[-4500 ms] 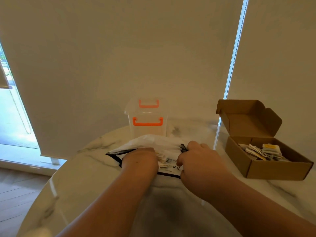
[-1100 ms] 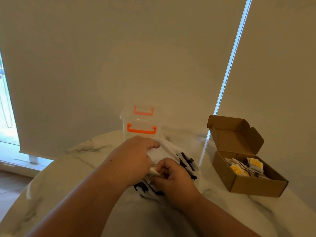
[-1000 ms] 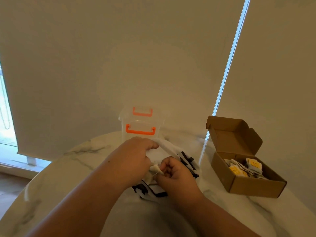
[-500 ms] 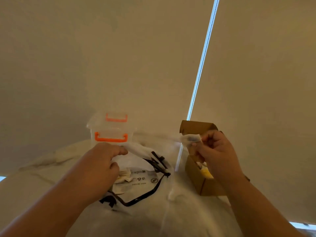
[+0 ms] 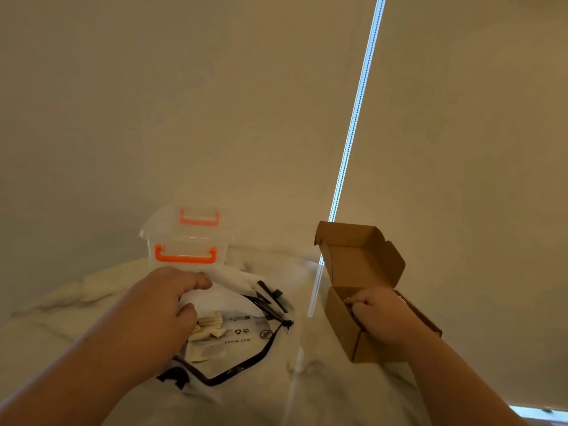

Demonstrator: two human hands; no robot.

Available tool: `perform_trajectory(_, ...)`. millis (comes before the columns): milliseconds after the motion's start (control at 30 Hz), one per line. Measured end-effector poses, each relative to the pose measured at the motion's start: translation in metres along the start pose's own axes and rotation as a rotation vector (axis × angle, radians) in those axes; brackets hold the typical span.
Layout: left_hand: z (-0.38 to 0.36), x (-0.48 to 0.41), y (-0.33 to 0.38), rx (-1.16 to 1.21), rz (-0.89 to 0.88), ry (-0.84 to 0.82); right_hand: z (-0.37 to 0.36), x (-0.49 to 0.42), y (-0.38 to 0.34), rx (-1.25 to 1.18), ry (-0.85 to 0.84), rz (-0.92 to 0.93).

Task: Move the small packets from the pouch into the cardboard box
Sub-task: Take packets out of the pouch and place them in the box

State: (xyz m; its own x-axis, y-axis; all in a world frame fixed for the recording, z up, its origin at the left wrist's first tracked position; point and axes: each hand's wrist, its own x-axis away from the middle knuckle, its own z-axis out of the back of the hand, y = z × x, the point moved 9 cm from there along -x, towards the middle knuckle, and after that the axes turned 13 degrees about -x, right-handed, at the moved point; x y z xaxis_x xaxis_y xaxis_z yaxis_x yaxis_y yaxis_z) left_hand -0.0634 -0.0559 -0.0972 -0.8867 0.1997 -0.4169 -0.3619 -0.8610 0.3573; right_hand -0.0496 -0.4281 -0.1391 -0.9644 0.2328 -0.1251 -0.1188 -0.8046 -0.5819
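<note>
Head view. Left hand [image 5: 159, 305] at the white pouch [image 5: 236, 302], thumb and curled fingers pinching the upper layer, lifting the mouth open. Pouch lying on the marble table [image 5: 307, 395], black trim round the edge, print showing on the lower layer. Small pale packets [image 5: 209, 325] inside the opening, bunched and overlapping, just beside the left fingertips. Right hand [image 5: 384, 315] down in the open top of the cardboard box [image 5: 341, 321], fingers curled, knuckles up. Can't tell whether gripping a packet or empty, fingertips too blurred. Box right of the pouch, near but apart, lid [image 5: 359, 256] flipped up and standing at the back. Box contents blocked by the hand. Clear plastic container [image 5: 187, 241] with orange handles behind the pouch, touching its far edge or just behind it, can't tell which. Pale roller blinds [image 5: 184, 103] behind the table, bead chain [image 5: 356, 118] hanging in the bright gap between them.
</note>
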Motion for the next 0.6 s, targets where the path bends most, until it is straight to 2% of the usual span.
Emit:
perform_trajectory(200, 0.001, 0.003, 0.002, 0.018, 0.008, -0.008, 0.021, 0.017, -0.021, -0.176, 0.169, 0.040)
perform_trajectory(367, 0.006, 0.008, 0.014, 0.041, -0.079, -0.042, 0.032, 0.040, -0.074, -0.256, 0.272, 0.259)
perform_trajectory(500, -0.002, 0.011, 0.017, 0.026, -0.122, -0.144, 0.018, 0.073, -0.130, -0.314, 0.214, 0.443)
perform_trajectory(600, -0.006, 0.012, 0.015, 0.024, -0.114, -0.182, -0.013, 0.100, -0.167, -0.260, 0.027, 0.523)
